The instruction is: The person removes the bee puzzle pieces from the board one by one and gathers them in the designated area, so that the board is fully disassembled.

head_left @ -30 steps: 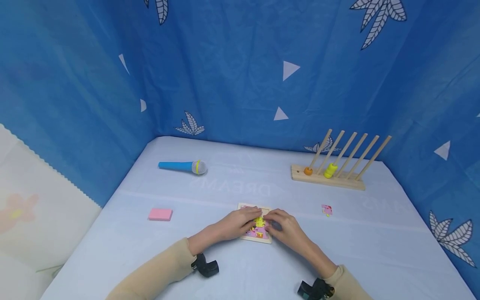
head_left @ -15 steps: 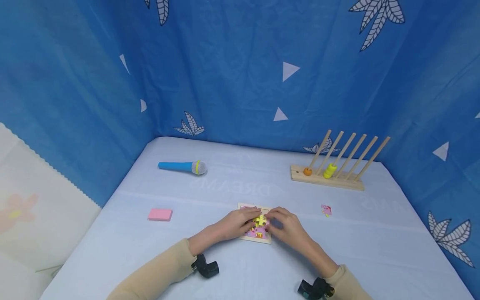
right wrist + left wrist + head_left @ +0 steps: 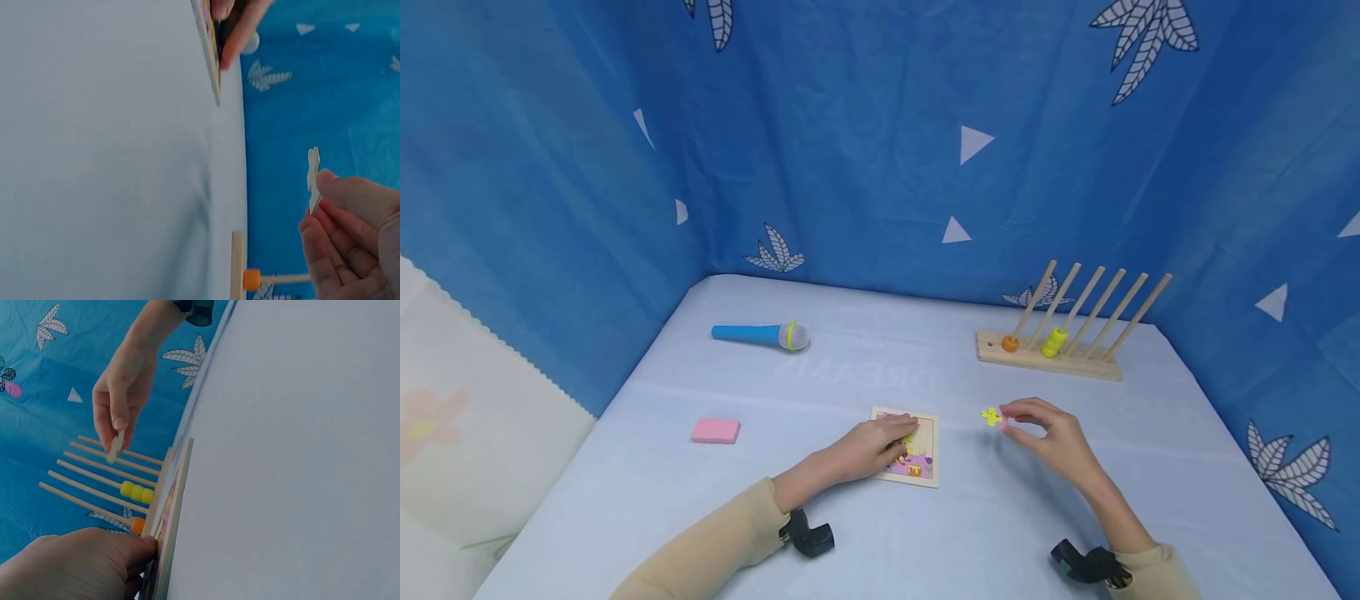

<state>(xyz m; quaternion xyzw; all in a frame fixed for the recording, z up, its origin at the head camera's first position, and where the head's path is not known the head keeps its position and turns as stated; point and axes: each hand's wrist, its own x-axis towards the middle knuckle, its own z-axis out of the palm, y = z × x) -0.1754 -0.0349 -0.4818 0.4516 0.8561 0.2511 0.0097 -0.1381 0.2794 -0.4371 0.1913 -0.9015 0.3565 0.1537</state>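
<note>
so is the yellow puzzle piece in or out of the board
Out: the right hand pinches the puzzle piece in the air, apart from the board.

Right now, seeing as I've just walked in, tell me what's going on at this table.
A person is handling a small puzzle. Their right hand pinches a yellow and pink puzzle piece up off the table, to the right of the puzzle board. Their left hand rests on the board, whose upper right part shows bare. A wooden peg rack with beads, a blue microphone and a pink block lie apart from the hands.
</note>
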